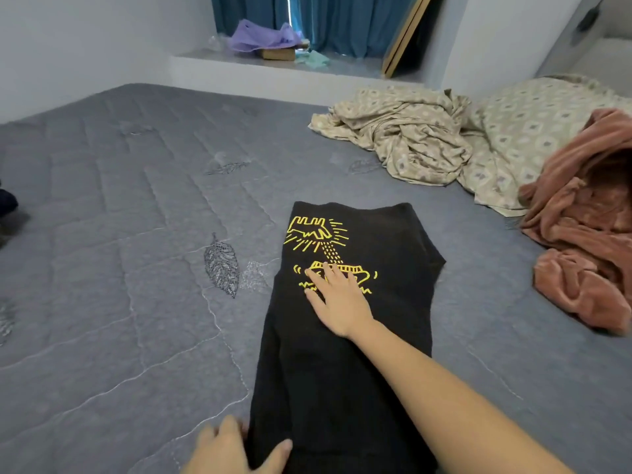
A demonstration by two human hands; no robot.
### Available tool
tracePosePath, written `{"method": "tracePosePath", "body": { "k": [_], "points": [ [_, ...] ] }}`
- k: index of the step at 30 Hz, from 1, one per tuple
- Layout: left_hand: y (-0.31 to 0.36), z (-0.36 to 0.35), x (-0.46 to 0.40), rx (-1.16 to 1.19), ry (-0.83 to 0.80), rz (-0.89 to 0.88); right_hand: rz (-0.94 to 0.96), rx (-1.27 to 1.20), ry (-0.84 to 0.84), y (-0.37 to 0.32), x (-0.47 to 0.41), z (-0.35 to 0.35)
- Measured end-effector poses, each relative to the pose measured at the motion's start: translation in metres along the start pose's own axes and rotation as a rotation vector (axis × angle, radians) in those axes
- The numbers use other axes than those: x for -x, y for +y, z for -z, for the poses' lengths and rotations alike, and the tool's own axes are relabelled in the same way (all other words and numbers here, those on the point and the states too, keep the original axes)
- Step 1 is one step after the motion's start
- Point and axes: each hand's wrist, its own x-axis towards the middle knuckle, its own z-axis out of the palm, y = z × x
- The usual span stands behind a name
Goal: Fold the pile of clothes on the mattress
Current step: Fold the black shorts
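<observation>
Here, right hand [338, 299] presses black shirt [345, 371]; left hand [232, 449] grips hem.

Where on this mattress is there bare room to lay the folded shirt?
The mattress lies bare left of the black shirt, out to the wall. The right side is crowded by the patterned sheet and pink blanket.

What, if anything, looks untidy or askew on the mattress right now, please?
The black shirt lies flat, but its right edge bulges out unevenly. Beyond it, the beige sheet and pink blanket lie crumpled on the mattress.
</observation>
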Motion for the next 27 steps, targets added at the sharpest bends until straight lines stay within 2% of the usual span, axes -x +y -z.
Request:
{"method": "tracePosePath", "body": {
  "k": [2, 3, 8, 9, 12, 14, 16, 17, 19, 23, 27],
  "points": [
    [-0.007, 0.004, -0.006, -0.008, -0.006, 0.002, 0.007, -0.002, 0.066, 0.007, 0.026, -0.002],
    [-0.012, -0.004, -0.011, -0.005, 0.010, 0.026, 0.000, 0.018, 0.045, 0.007, 0.043, -0.004],
    [-0.003, -0.021, -0.005, 0.053, -0.085, 0.027, -0.010, 0.081, -0.286, 0.002, 0.114, 0.007],
    [0.000, -0.020, -0.004, 0.115, -0.104, 0.027, -0.014, 0.079, -0.295, 0.002, 0.134, 0.010],
    [0.005, -0.018, -0.001, 0.340, -0.149, 0.016, -0.143, 0.038, -0.102, 0.013, 0.195, 0.014],
    [0.006, -0.022, 0.002, 0.439, -0.133, 0.012, -0.400, -0.181, 0.030, 0.016, 0.235, 0.015],
    [0.002, -0.030, 0.009, 0.517, -0.124, 0.023, -0.702, -0.670, 0.055, 0.016, 0.267, 0.015],
    [0.001, -0.034, 0.014, 0.534, -0.101, 0.031, -0.808, -0.850, 0.009, 0.017, 0.277, 0.010],
    [-0.003, -0.042, 0.024, 0.517, -0.049, 0.044, -0.824, -1.036, -0.126, 0.019, 0.294, -0.002],
    [-0.001, -0.052, 0.053, 0.645, -0.122, 0.069, -0.783, -1.392, -0.023, 0.019, 0.316, 0.002],
    [0.009, -0.050, 0.100, 0.787, -0.253, 0.074, -0.812, -1.415, -0.035, 0.033, 0.344, 0.016]
  ]
}}
